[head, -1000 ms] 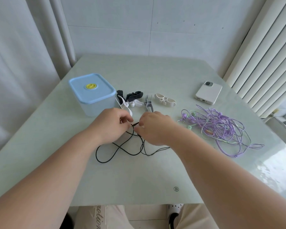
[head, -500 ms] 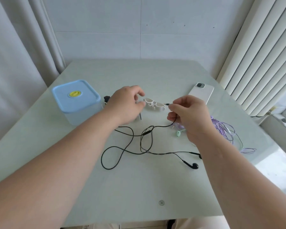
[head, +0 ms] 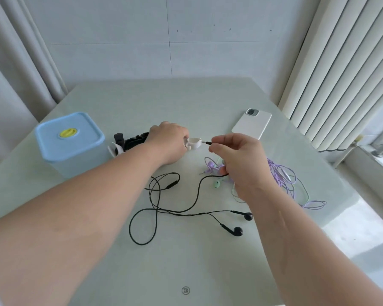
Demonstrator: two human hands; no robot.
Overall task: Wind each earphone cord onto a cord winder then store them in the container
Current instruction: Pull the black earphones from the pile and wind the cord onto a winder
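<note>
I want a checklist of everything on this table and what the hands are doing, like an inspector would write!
Surface: pale green table, glossy.
Job's things: white cord winder in the left hand; black earphones lying loose; container with its blue lid on.
Clutter: white phone face down; spare winders beside the container.
Grippers: right hand pinches the black plug at the winder.
Cables: purple and green earphones tangled at right.
Surroundings: curtains left, blinds right.
</note>
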